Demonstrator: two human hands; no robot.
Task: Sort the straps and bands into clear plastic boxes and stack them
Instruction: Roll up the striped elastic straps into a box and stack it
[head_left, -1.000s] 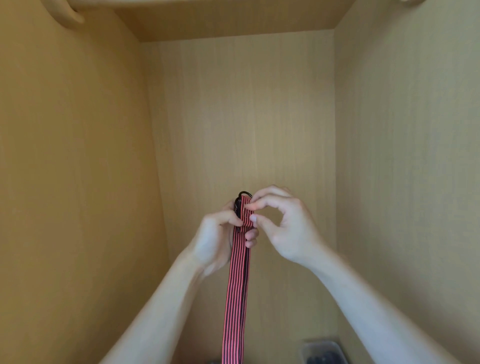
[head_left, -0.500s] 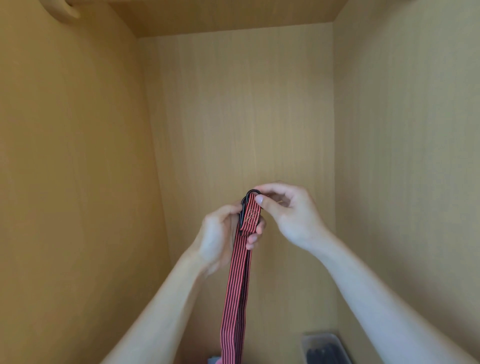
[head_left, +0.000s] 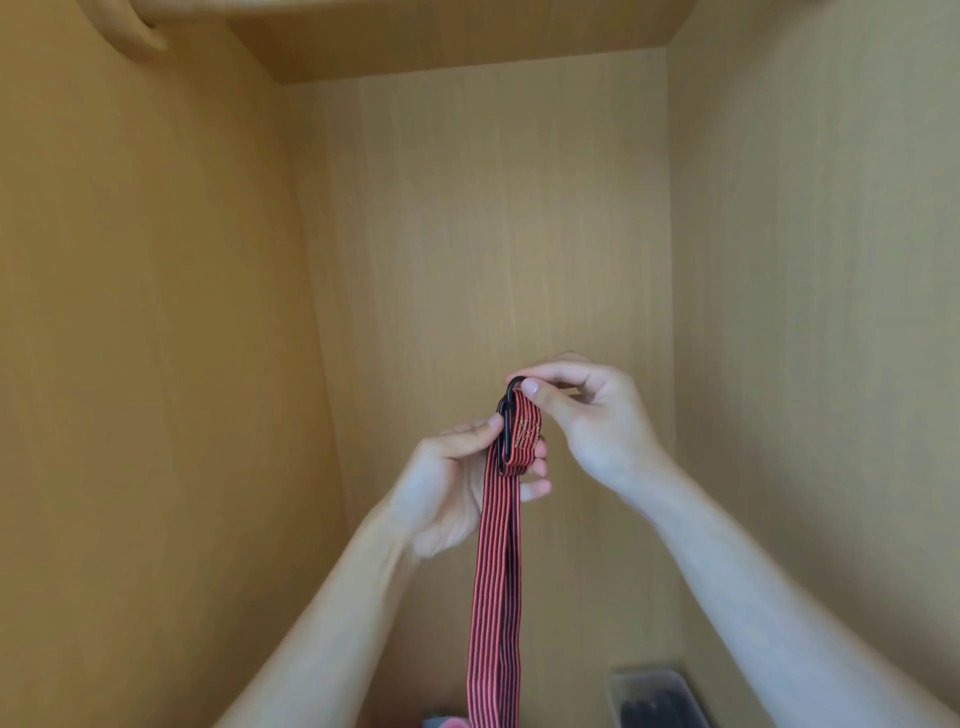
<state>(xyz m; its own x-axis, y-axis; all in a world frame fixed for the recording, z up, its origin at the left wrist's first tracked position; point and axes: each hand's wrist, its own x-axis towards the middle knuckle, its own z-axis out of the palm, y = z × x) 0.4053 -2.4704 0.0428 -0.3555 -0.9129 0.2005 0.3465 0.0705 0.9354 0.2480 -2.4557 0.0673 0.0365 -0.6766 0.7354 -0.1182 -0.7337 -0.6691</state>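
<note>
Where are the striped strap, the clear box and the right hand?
striped strap (head_left: 493, 571), head view, on the length hanging below the hands.
clear box (head_left: 647, 673), head view, on its far rim, bottom right.
right hand (head_left: 597, 421), head view, on the middle of the hand, which pinches the strap's top.

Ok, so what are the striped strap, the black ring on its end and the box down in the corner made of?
The strap: woven fabric, possibly elastic, matte; fine red and black ribs, hangs limp. The ring: smooth, black, rigid-looking; metal or plastic, can't tell. The box: clear, slightly cloudy plastic; dark contents show through.
</note>
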